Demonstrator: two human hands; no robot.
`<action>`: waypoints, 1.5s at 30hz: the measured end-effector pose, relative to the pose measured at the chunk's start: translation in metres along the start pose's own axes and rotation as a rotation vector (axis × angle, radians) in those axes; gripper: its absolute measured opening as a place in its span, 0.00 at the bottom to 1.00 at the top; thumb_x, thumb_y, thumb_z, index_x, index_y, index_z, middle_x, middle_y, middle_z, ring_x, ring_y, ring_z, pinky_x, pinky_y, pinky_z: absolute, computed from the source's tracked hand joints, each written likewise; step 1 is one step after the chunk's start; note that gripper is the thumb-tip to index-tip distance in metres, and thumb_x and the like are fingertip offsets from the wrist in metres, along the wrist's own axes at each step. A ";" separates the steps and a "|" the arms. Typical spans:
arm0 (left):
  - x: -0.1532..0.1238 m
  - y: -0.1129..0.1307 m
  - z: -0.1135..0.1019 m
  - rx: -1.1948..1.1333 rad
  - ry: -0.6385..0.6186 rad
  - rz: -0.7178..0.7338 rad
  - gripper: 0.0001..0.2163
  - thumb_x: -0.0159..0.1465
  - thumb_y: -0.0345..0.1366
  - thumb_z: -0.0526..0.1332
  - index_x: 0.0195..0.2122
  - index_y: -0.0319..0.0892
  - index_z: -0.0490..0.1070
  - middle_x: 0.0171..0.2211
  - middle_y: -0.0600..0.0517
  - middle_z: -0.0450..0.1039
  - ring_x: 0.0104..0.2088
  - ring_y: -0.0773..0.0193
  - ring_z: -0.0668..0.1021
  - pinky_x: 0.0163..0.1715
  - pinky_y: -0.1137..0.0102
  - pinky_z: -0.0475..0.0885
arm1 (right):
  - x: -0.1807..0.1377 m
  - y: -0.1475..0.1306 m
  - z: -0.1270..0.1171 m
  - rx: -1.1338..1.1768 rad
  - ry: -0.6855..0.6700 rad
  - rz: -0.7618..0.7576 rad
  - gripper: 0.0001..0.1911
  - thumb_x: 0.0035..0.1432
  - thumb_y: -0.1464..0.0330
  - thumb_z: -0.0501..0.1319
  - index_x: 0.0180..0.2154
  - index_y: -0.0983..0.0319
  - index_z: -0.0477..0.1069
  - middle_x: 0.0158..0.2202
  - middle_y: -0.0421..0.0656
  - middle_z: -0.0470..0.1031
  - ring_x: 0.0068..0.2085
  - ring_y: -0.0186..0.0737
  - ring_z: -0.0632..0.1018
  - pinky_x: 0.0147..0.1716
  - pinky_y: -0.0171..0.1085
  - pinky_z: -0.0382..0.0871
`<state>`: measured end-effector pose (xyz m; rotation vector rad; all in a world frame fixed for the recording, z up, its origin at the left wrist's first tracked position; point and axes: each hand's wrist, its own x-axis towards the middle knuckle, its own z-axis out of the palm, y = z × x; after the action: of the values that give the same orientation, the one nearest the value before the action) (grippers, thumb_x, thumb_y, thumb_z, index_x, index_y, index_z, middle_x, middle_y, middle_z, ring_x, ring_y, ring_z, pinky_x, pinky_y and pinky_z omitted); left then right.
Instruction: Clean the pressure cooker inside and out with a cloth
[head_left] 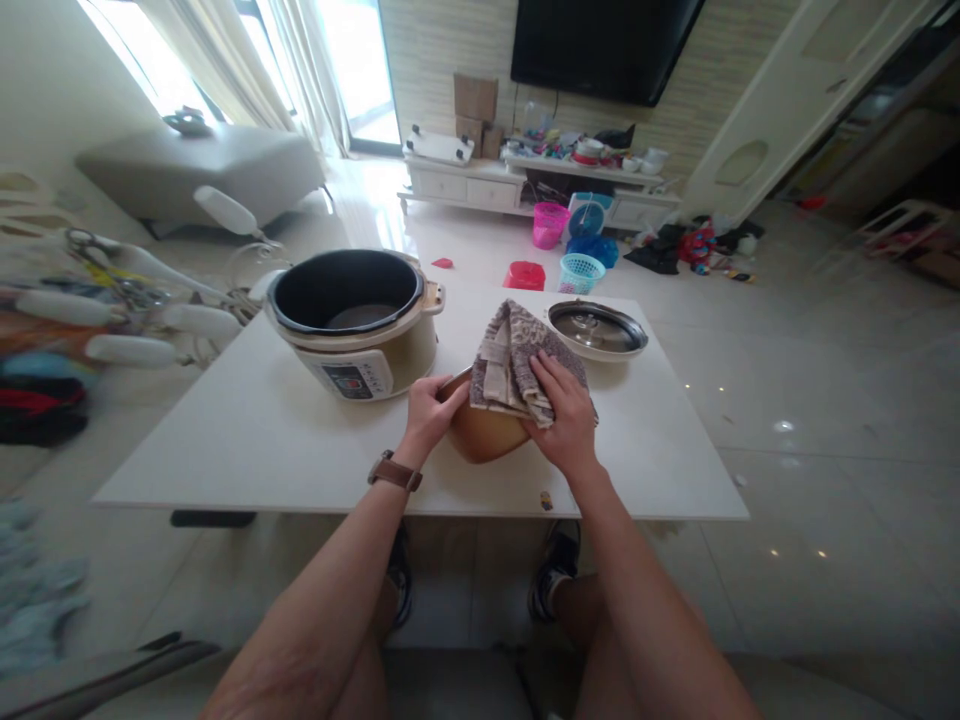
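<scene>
Pot (pixel 487 438), golden-brown and rounded, tilts between the person's hands at the near side of a white table (pixel 225 455), just right of a pressure cooker (pixel 414 362). From where I stand, the left hand (pixel 427 412) is curled closed around its rim; the right hand (pixel 568 418), fingers partly spread, presses a folded, patterned towel (pixel 501 365) against it. The pot looks stiff, fairly light and probably slick on its smooth side, so the rim seems the surest hold; the towel looks soft and limp
</scene>
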<state>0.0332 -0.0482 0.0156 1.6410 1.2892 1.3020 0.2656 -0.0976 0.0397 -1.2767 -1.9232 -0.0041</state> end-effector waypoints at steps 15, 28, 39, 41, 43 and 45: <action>-0.003 0.012 0.009 0.149 0.120 -0.036 0.29 0.57 0.54 0.64 0.14 0.44 0.49 0.18 0.57 0.43 0.22 0.71 0.53 0.24 0.68 0.46 | -0.011 0.045 0.016 0.354 0.192 0.681 0.24 0.66 0.50 0.58 0.44 0.61 0.82 0.42 0.51 0.86 0.52 0.60 0.82 0.56 0.53 0.74; 0.002 0.001 0.010 0.055 0.126 -0.094 0.29 0.60 0.56 0.64 0.15 0.43 0.52 0.17 0.57 0.45 0.22 0.71 0.53 0.23 0.69 0.45 | -0.005 -0.002 -0.006 -0.050 -0.043 -0.074 0.25 0.69 0.59 0.55 0.62 0.59 0.71 0.71 0.51 0.66 0.72 0.55 0.65 0.63 0.53 0.66; 0.004 -0.001 0.008 -0.003 0.112 -0.111 0.29 0.59 0.55 0.66 0.15 0.43 0.51 0.17 0.57 0.45 0.22 0.72 0.51 0.23 0.68 0.42 | -0.006 0.008 -0.001 0.083 0.010 0.026 0.26 0.68 0.59 0.57 0.64 0.56 0.70 0.70 0.48 0.68 0.72 0.53 0.66 0.67 0.54 0.64; 0.004 -0.004 0.008 -0.007 0.106 -0.120 0.29 0.59 0.55 0.65 0.15 0.43 0.52 0.17 0.57 0.45 0.22 0.72 0.51 0.23 0.69 0.42 | -0.006 0.009 0.000 0.097 0.018 0.036 0.27 0.68 0.59 0.57 0.65 0.56 0.69 0.70 0.48 0.68 0.71 0.53 0.67 0.68 0.55 0.64; 0.004 -0.005 0.008 -0.004 0.101 -0.121 0.29 0.59 0.55 0.65 0.15 0.43 0.52 0.17 0.57 0.44 0.22 0.72 0.51 0.22 0.69 0.42 | -0.006 0.010 0.001 0.104 0.029 0.040 0.27 0.68 0.59 0.57 0.66 0.56 0.68 0.69 0.48 0.69 0.71 0.53 0.68 0.68 0.55 0.64; 0.004 -0.005 0.008 0.000 0.099 -0.117 0.29 0.60 0.55 0.65 0.15 0.43 0.50 0.17 0.57 0.44 0.22 0.72 0.51 0.23 0.69 0.42 | -0.006 0.011 0.001 0.109 0.043 0.034 0.27 0.68 0.60 0.57 0.66 0.57 0.68 0.69 0.49 0.70 0.70 0.53 0.68 0.68 0.55 0.64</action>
<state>0.0390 -0.0427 0.0097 1.4934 1.4217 1.3258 0.2747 -0.0963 0.0304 -1.2268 -1.8397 0.0895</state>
